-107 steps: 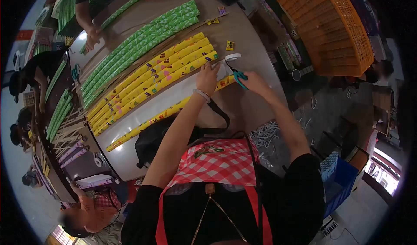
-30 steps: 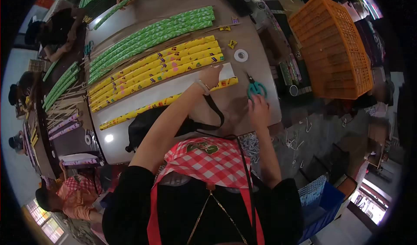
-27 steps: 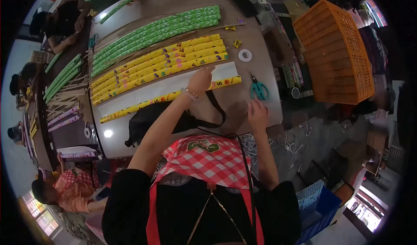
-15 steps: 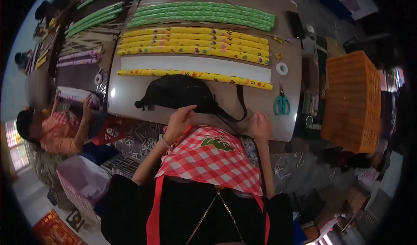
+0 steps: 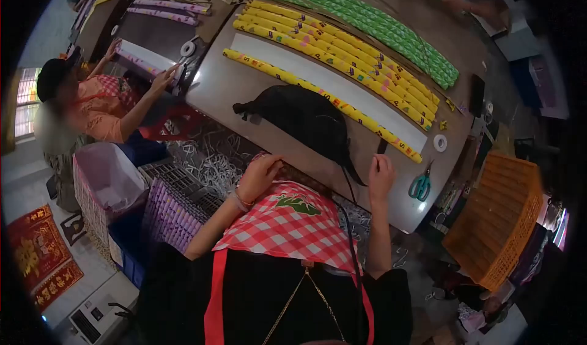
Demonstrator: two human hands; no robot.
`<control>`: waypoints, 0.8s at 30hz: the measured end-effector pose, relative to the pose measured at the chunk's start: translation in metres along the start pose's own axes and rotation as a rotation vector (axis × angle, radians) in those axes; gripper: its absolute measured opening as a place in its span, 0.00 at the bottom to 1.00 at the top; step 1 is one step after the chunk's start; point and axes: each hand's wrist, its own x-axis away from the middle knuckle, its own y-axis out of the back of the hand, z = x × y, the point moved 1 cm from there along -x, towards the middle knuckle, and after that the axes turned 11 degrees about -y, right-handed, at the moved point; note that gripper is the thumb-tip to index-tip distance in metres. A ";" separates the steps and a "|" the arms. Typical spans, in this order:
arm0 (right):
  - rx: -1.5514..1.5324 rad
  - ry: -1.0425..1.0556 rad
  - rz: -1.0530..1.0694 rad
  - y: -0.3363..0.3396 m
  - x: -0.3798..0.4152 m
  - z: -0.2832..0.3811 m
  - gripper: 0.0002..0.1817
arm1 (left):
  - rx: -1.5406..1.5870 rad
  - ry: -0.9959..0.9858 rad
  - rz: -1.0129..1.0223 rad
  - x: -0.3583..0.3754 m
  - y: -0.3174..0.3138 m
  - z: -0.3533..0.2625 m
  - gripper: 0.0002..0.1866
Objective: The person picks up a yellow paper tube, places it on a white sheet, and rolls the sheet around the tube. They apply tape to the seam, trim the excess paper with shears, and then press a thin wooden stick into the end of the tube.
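Scissors point(image 5: 420, 186) lie just beside right hand point(image 5: 380, 174), spread flat on table point(image 5: 244, 94).

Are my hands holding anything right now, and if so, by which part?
Nothing is held. The left hand rests empty at the table edge; the right hand lies open on the table beside the black bag's strap.

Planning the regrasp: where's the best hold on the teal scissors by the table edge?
Take the scissors by the teal handle loops, coming from the table's near edge with the right hand, which rests just beside them. The loops face that edge; the blades point away toward the tape roll, so that end is best avoided.
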 end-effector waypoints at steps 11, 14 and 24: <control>0.019 -0.202 -0.114 -0.013 0.013 0.067 0.09 | -0.141 -0.369 0.058 -0.073 0.075 0.040 0.13; 0.083 -0.274 -0.147 -0.027 0.028 0.084 0.10 | -0.143 -0.527 0.112 -0.104 0.093 0.048 0.12; 0.035 -0.452 -0.210 -0.044 0.009 0.157 0.14 | -0.349 -0.825 0.330 -0.217 0.065 0.099 0.21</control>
